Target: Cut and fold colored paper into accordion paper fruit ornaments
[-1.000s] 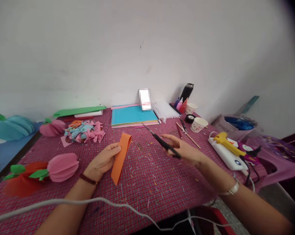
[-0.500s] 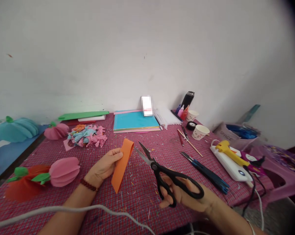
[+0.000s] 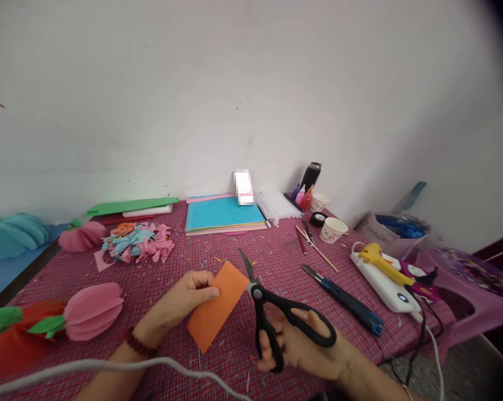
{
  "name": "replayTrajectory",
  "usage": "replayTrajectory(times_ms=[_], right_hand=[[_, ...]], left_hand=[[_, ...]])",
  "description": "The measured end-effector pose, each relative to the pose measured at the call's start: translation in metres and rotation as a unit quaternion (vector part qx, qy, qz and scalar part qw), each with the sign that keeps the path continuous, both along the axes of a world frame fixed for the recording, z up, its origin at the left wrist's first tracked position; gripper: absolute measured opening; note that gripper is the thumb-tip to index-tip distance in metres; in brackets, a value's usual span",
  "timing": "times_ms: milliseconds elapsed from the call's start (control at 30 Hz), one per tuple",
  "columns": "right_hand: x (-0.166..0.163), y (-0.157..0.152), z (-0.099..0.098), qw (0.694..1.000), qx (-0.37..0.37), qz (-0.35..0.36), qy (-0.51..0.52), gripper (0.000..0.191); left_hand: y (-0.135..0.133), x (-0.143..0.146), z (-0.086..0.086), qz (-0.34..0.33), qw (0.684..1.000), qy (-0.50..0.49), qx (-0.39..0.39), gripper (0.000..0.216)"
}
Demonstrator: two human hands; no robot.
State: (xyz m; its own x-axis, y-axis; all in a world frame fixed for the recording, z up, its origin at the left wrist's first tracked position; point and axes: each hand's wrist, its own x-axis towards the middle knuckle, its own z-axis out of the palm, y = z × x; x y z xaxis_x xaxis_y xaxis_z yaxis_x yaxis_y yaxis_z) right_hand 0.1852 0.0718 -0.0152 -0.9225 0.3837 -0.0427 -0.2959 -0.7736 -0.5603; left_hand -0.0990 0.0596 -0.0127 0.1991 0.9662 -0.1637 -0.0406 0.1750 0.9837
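Observation:
My left hand [image 3: 183,301] pinches a folded orange paper strip [image 3: 216,312] by its upper left edge, holding it tilted above the red checked tablecloth [image 3: 159,278]. My right hand [image 3: 301,348] grips black-handled scissors [image 3: 272,317], fingers through the loops. The blades are spread and meet the right edge of the orange paper near its top.
Pink paper flower [image 3: 93,309] with green leaves lies at left. Paper scraps [image 3: 136,242] and coloured sheets [image 3: 221,214] lie further back. Paper cups [image 3: 333,229], a flask [image 3: 311,175], blue sticks [image 3: 351,303], a yellow glue gun [image 3: 380,262] on a white power strip sit at right. A white cable [image 3: 109,367] crosses the near edge.
My right hand took up the scissors from the table, brought them near and opened the blades at the orange paper. My left hand turned the paper flatter toward me.

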Motion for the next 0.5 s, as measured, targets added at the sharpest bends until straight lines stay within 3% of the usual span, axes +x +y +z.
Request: replayTrajectory(times_ms=[167,367,500], right_hand=[[-0.009,-0.019,0.005,0.999,0.002,-0.043,0.024,0.064],[-0.012,-0.031,0.000,0.997,0.008,-0.076,-0.024,0.055],[-0.008,-0.034,0.003,0.990,0.090,-0.089,-0.062,0.039]], left_hand=[[-0.001,0.002,0.005,-0.023,0.997,0.061,0.029,0.038],[-0.001,0.003,0.010,-0.034,0.996,0.076,0.028,0.037],[0.000,0.002,0.008,-0.024,0.997,0.071,0.026,0.036]])
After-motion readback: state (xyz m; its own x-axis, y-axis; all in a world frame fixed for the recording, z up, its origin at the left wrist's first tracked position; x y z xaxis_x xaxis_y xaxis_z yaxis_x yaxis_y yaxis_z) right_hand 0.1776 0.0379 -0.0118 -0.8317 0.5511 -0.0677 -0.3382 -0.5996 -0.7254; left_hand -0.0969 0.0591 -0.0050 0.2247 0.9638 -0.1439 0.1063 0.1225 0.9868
